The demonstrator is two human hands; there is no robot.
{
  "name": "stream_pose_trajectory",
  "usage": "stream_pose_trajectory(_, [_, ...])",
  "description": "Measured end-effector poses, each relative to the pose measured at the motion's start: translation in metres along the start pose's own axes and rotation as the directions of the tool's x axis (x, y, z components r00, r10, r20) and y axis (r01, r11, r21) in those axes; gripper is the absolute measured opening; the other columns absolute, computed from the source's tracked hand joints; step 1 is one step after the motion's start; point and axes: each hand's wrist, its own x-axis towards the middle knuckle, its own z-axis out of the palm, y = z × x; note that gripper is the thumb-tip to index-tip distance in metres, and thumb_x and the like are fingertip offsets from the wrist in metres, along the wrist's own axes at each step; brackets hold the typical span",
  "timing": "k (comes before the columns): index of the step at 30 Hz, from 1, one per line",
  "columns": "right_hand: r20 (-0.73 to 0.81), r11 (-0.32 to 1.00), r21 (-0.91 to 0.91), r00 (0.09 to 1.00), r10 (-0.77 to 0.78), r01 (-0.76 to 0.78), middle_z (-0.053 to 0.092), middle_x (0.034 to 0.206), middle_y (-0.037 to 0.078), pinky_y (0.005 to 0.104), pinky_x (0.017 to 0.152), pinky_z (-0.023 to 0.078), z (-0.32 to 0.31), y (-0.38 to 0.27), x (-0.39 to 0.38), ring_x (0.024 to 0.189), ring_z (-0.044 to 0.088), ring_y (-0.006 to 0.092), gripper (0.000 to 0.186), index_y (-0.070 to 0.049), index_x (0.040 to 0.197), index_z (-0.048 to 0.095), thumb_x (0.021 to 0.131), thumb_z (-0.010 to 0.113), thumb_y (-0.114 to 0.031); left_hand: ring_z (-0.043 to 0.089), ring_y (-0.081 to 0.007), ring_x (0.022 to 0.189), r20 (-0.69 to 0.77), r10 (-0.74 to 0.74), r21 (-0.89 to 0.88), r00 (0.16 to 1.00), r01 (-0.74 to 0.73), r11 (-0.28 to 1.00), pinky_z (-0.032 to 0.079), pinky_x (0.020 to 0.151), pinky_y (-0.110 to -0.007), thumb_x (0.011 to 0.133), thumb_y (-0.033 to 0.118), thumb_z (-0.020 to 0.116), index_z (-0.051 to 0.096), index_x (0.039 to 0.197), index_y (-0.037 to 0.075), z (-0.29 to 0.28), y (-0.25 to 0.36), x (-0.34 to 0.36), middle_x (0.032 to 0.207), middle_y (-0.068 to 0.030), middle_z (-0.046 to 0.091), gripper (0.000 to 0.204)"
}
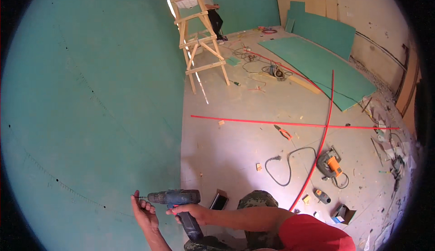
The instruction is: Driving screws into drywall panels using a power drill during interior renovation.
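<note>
My right hand [195,212] is wrapped round the grip of a dark blue cordless drill [185,196], which lies level and points left. A thin bit extends from its chuck to the fingers of my left hand [147,214]. That hand is raised beside the green board wall [90,137], fingers curled and one fingertip up by the bit's end. Whatever sits between those fingers is too small to make out. Dark screw-like dots [104,207] run in slanting rows along the wall, with faint marked lines between them.
A wooden ladder [199,38] stands by the wall with someone's legs on it; another person [212,13] leans behind. Red strips [272,123] cross the floor. Pliers [283,132], a corded saw [331,164], a small orange-black tool [322,196] and a large green board [321,69] lie right.
</note>
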Motion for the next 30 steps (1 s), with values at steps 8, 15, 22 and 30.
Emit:
stream_pose_trajectory(8, [-0.019,0.995,-0.09,0.999,0.037,-0.039,0.063,0.109,0.007,0.0269,0.066,0.051,-0.008,-0.001,-0.013,0.071,0.057,0.0111,0.037,-0.004,0.119,0.051,0.087,0.063,-0.017,0.027,-0.0028,0.052,-0.004,0.028,-0.054,1.0,-0.028,0.998,0.021,0.043,-0.02,0.096,0.03,0.055,0.055,0.112,0.007,-0.009,-0.014,0.002,0.062,0.008,0.029,0.028])
stream_pose_trajectory(15, [0.008,0.827,-0.532,0.976,0.218,-0.18,0.063,0.095,0.0,0.0308,0.079,0.049,-0.043,0.01,0.014,0.085,0.059,0.0101,0.035,-0.008,0.113,0.063,0.087,0.065,-0.032,0.061,-0.0109,0.077,-0.237,-0.223,-0.128,0.946,0.198,0.972,0.041,0.05,-0.019,0.097,0.029,0.049,0.05,0.13,0.009,-0.091,-0.063,0.01,0.105,-0.0067,0.06,0.039])
stream_pose_trajectory(22, [0.195,0.133,-0.98,0.873,0.446,0.151,0.059,0.12,0.01,0.0354,0.093,0.045,-0.051,0.043,0.083,0.104,0.06,0.0219,0.076,-0.01,0.141,0.035,0.076,0.075,-0.011,0.033,-0.0082,0.051,-0.348,-0.48,-0.293,0.806,0.392,0.872,0.028,0.043,-0.024,0.097,0.041,0.049,0.062,0.098,0.012,-0.204,-0.133,-0.002,0.067,0.0039,0.044,0.032])
stream_pose_trajectory(30, [0.103,-0.175,-0.905,0.599,0.794,0.388,0.06,0.115,0.018,0.0386,0.081,0.05,-0.208,0.231,0.108,0.097,0.063,0.0359,0.073,-0.029,0.144,0.031,0.081,0.063,-0.012,0.053,-0.0154,0.065,-0.755,-0.451,0.011,0.476,0.697,0.717,0.043,0.051,-0.032,0.095,0.033,0.048,0.066,0.094,0.004,-0.397,-0.288,-0.1,0.079,-0.0042,0.06,0.035])
